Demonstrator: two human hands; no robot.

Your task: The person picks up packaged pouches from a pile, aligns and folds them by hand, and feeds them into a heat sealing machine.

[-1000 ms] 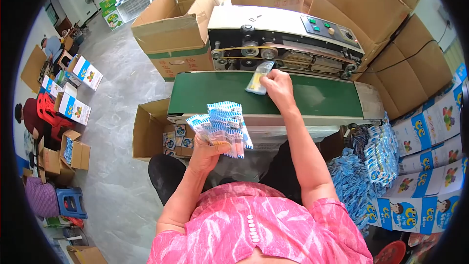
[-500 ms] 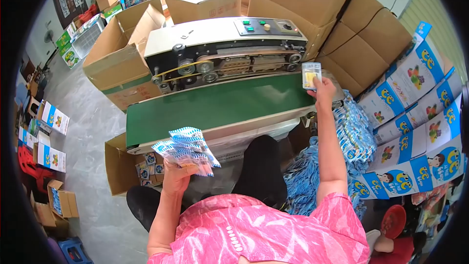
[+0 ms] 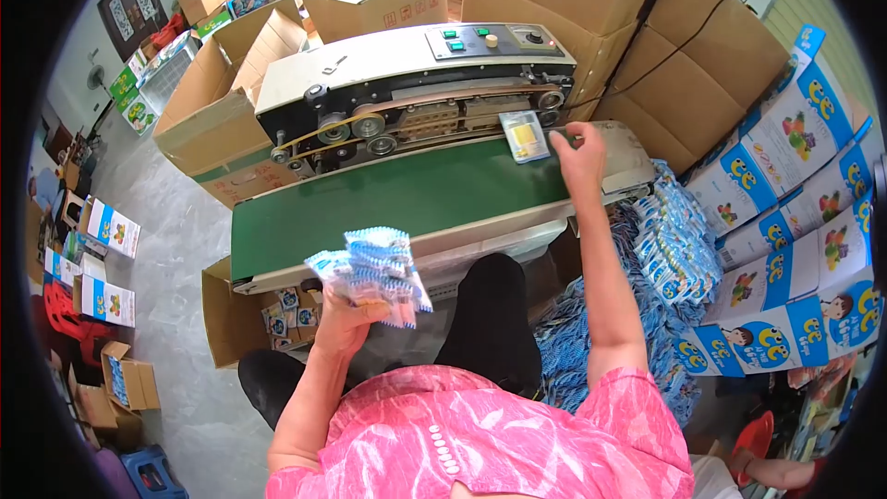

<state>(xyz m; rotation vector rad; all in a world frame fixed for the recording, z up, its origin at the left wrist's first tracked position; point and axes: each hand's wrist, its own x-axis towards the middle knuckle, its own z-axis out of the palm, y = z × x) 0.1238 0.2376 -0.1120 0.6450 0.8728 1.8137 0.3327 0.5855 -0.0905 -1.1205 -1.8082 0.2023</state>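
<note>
My left hand is closed around a fanned bunch of small blue-and-white plastic packets, held in front of the green conveyor belt. One flat packet with a yellow patch is at the machine's edge, by the right-hand rollers of the band sealing machine. Just right of that packet is my right hand, its thumb and fingers apart and curved, a small gap between them and the packet. Nothing shows in it.
Beside my right arm lies a big heap of blue packets. Printed cartons lean at the right. An open cardboard box with packets inside stands under the belt's left end. Large boxes stand behind the machine. A person's arm shows at lower right.
My right hand has let go of the yellow-patched packet, which is now further left by the rollers. My left hand with the bunch has shifted slightly right.
</note>
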